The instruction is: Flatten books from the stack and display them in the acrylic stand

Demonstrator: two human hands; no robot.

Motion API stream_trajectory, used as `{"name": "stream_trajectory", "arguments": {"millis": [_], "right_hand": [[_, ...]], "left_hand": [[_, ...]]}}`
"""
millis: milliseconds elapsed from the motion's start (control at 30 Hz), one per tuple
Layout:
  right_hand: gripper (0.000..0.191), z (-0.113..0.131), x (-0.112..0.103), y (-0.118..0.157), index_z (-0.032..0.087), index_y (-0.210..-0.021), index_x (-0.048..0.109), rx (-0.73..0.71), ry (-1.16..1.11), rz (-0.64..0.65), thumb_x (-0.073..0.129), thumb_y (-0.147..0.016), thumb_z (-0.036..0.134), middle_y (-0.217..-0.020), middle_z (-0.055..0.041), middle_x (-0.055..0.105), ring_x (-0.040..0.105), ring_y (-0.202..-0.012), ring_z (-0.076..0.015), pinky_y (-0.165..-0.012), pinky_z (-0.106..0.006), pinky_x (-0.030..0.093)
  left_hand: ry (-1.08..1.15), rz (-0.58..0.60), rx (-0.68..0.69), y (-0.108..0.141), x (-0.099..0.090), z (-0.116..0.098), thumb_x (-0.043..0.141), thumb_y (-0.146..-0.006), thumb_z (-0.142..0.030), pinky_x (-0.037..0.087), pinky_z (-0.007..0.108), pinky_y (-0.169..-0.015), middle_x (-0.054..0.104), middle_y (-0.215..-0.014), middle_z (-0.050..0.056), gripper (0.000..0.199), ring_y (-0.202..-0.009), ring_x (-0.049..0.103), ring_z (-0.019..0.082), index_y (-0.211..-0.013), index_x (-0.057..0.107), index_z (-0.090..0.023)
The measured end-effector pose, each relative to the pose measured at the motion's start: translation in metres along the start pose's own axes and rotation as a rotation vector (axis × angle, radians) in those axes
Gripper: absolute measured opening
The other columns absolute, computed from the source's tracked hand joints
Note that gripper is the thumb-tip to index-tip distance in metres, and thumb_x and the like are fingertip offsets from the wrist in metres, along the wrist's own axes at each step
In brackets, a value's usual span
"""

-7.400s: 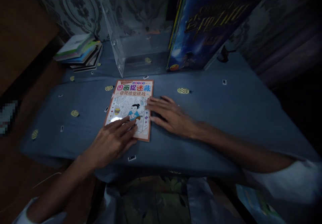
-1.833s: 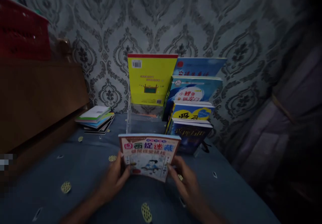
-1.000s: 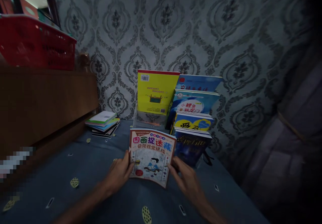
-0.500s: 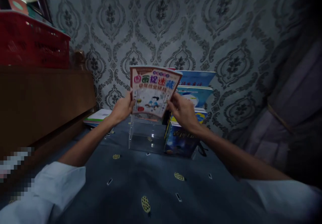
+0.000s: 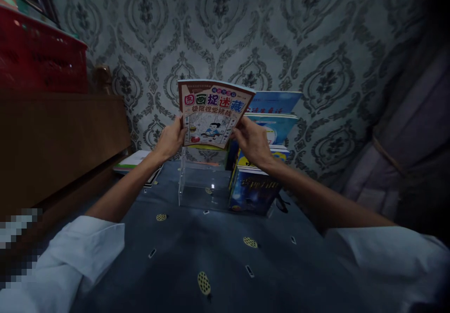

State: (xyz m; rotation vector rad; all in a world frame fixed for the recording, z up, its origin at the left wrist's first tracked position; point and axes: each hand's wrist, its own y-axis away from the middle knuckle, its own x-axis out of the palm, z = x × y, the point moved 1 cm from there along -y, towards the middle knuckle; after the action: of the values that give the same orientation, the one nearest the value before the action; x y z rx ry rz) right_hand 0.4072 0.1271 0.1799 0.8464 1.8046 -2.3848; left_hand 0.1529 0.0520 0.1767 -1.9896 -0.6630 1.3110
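Both hands hold a brown-edged picture book (image 5: 213,116) upright, cover towards me. My left hand (image 5: 171,137) is closed on its left edge, and my right hand (image 5: 253,139) pinches the right edge near the lower corner. The book is at the upper left part of a clear plastic stepped rack (image 5: 197,198); whether it touches the rack I cannot tell. On the rack's right side several books stand in tiers: a dark blue book (image 5: 253,193) in front, a blue-and-yellow one (image 5: 281,156) behind it, then a light blue book (image 5: 286,124) and a taller blue book (image 5: 281,99).
A small stack of books (image 5: 131,160) lies at the back left, beside a brown wooden cabinet (image 5: 63,134) bearing a red basket (image 5: 42,55). The patterned wall (image 5: 218,17) rises behind. A curtain (image 5: 383,153) hangs at right. Dark patterned cloth (image 5: 176,275) covers the surface.
The picture book has risen slightly in view with both hands still on it, its cover now sharper. The camera view has shifted a little.
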Motion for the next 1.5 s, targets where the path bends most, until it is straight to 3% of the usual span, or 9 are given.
{"name": "stream_trajectory", "arguments": {"millis": [167, 400, 667, 1000, 1200, 1500], "right_hand": [[0.014, -0.010, 0.009, 0.007, 0.022, -0.100, 0.060, 0.059, 0.018, 0.026, 0.050, -0.091, 0.021, -0.086, -0.0072, 0.069, 0.065, -0.084, -0.0286, -0.079, -0.040, 0.050], [0.006, -0.024, 0.021, 0.013, 0.023, -0.090, 0.057, 0.093, 0.065, 0.072, 0.053, -0.089, 0.020, -0.080, -0.0063, 0.070, 0.066, -0.079, -0.0271, -0.073, -0.037, 0.051], [0.006, -0.028, 0.023, 0.006, 0.024, -0.084, 0.055, 0.156, 0.114, 0.143, 0.058, -0.083, 0.018, -0.077, -0.0062, 0.070, 0.067, -0.074, -0.0266, -0.069, -0.037, 0.052], [0.017, -0.018, 0.021, -0.007, 0.021, -0.097, 0.057, 0.079, 0.018, -0.074, 0.053, -0.082, 0.014, -0.088, -0.0078, 0.064, 0.063, -0.085, -0.0270, -0.076, -0.041, 0.054], [0.029, -0.010, 0.016, -0.016, 0.020, -0.108, 0.060, 0.045, 0.020, -0.143, 0.051, -0.083, 0.010, -0.101, -0.0098, 0.064, 0.064, -0.091, -0.0255, -0.080, -0.040, 0.054], [0.023, -0.002, 0.030, 0.020, 0.021, -0.102, 0.065, -0.075, 0.020, 0.074, 0.051, -0.087, 0.010, -0.098, -0.0087, 0.067, 0.064, -0.087, -0.0251, -0.081, -0.039, 0.052]], "left_hand": [[0.074, 0.032, -0.006, 0.003, 0.018, 0.012, 0.049, -0.097, -0.026, 0.053, 0.042, -0.094, 0.073, -0.106, 0.010, 0.032, -0.102, 0.071, 0.029, -0.128, 0.053, -0.020], [0.110, 0.093, -0.013, 0.010, 0.036, 0.025, 0.048, -0.096, -0.024, 0.054, 0.046, -0.094, 0.072, -0.119, 0.012, 0.040, -0.108, 0.069, 0.032, -0.135, 0.049, -0.019], [0.064, 0.103, -0.036, 0.013, 0.046, 0.032, 0.052, -0.093, -0.023, 0.051, 0.042, -0.093, 0.071, -0.107, 0.011, 0.023, -0.105, 0.067, 0.029, -0.115, 0.056, -0.019], [0.001, 0.079, -0.082, 0.005, 0.042, 0.028, 0.050, -0.097, -0.029, 0.050, 0.037, -0.087, 0.073, -0.110, 0.013, 0.025, -0.104, 0.068, 0.030, -0.117, 0.060, -0.017], [-0.059, 0.041, -0.155, -0.005, 0.047, 0.028, 0.051, -0.098, -0.035, 0.050, 0.037, -0.084, 0.074, -0.102, 0.013, 0.022, -0.098, 0.069, 0.030, -0.106, 0.065, -0.020], [-0.085, 0.069, -0.161, -0.014, 0.050, 0.031, 0.051, -0.098, -0.036, 0.050, 0.038, -0.088, 0.074, -0.103, 0.012, 0.023, -0.100, 0.068, 0.031, -0.107, 0.065, -0.020]]}}
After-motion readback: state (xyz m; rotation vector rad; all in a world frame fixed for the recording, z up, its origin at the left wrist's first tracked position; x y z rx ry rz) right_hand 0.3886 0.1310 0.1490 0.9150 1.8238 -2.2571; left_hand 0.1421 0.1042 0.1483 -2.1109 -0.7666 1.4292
